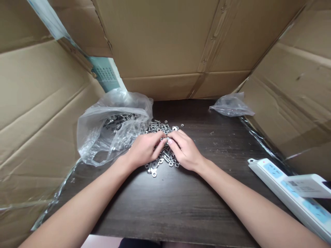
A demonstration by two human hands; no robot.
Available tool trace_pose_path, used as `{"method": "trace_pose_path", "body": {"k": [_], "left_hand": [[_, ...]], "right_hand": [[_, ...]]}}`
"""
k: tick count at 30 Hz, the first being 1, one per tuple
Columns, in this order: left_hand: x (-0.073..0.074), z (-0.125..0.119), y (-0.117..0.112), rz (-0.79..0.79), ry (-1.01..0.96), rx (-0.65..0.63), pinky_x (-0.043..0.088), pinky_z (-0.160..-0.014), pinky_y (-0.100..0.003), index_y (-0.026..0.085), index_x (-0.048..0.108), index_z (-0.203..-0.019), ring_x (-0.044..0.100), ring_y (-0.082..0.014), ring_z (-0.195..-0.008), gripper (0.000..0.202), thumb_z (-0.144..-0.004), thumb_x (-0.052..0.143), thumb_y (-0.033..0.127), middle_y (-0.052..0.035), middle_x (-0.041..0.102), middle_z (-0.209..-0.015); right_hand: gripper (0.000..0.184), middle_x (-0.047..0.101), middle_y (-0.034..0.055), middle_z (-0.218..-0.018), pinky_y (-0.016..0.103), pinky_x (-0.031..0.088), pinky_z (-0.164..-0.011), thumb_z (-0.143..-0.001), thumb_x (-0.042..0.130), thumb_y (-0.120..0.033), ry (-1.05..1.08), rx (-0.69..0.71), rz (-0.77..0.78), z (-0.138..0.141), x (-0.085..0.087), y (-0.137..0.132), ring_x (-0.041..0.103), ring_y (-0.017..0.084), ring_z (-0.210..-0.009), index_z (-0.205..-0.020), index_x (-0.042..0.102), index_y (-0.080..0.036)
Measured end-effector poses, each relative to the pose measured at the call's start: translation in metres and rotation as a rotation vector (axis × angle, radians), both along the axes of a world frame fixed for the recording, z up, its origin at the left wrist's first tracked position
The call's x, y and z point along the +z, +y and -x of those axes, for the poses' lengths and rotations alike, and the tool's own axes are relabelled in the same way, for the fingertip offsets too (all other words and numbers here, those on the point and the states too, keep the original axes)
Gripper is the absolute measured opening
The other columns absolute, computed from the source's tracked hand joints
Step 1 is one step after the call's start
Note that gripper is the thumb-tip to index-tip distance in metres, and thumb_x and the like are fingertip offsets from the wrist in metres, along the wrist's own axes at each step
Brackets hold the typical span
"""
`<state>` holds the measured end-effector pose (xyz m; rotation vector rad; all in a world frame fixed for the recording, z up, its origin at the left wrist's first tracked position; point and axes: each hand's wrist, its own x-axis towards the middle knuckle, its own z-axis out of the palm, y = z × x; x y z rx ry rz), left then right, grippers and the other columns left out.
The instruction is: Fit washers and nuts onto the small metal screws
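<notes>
Over a pile of loose metal bolts, nuts and washers (169,159), my left hand (146,146) and my right hand (186,148) meet fingertip to fingertip. Thumb and forefinger are pinched together on each hand. Between them shows a small silver bolt (166,138), lying roughly sideways and gripped from both ends. Whether a nut sits on it is too small to tell. Left of my left hand, a clear plastic bag (89,119) lies with its mouth open and more metal fasteners (121,120) inside.
A smaller clear plastic bag (231,105) lies at the back right of the dark wooden table (160,206). A white power strip (281,193) with a plugged-in white adapter (307,184) runs along the right. Cardboard walls (165,41) enclose the back and both sides.
</notes>
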<state>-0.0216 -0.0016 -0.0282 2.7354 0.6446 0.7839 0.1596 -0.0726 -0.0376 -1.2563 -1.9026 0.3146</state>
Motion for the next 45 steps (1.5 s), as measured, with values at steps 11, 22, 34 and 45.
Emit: {"method": "trace_pose_path", "body": {"k": [11, 22, 34, 45], "left_hand": [[0.0000, -0.0015, -0.0001, -0.026, -0.024, 0.020, 0.040, -0.058, -0.026, 0.017, 0.059, -0.093, 0.058, -0.0138, -0.061, 0.021, -0.100, 0.043, 0.029, -0.0011, 0.063, -0.072], [0.0054, 0.0013, 0.0017, 0.004, -0.010, 0.006, 0.037, -0.055, -0.025, 0.016, 0.060, -0.096, 0.051, -0.0118, -0.056, 0.020, -0.097, 0.047, 0.030, 0.0006, 0.059, -0.067], [0.0020, 0.0005, 0.0046, -0.142, -0.027, -0.039, 0.045, -0.059, -0.025, 0.015, 0.063, -0.105, 0.063, -0.0134, -0.064, 0.021, -0.101, 0.046, 0.027, -0.0026, 0.069, -0.079], [0.0033, 0.0022, 0.0017, -0.152, 0.007, -0.070, 0.043, -0.054, -0.024, 0.015, 0.064, -0.102, 0.062, -0.0131, -0.059, 0.021, -0.099, 0.047, 0.027, -0.0013, 0.066, -0.070]], "right_hand": [[0.019, 0.057, 0.0044, -0.080, 0.035, 0.040, -0.074, -0.101, 0.041, -0.023, 0.032, -0.015, 0.042, 0.0005, 0.0027, -0.0006, 0.050, 0.020, -0.080, -0.087, 0.054, -0.019], [0.016, 0.058, 0.0043, -0.084, 0.034, 0.041, -0.075, -0.101, 0.041, -0.023, 0.030, -0.049, -0.006, 0.0007, 0.0009, -0.0029, 0.051, 0.020, -0.080, -0.091, 0.053, -0.020], [0.029, 0.049, 0.0025, -0.072, 0.034, 0.037, -0.070, -0.102, 0.038, -0.025, 0.033, -0.036, 0.031, -0.0006, 0.0009, -0.0008, 0.046, 0.019, -0.074, -0.073, 0.040, -0.021], [0.031, 0.047, 0.0024, -0.069, 0.035, 0.036, -0.068, -0.101, 0.036, -0.025, -0.014, 0.001, 0.030, -0.0023, 0.0029, -0.0011, 0.044, 0.020, -0.074, -0.070, 0.036, -0.022]]}}
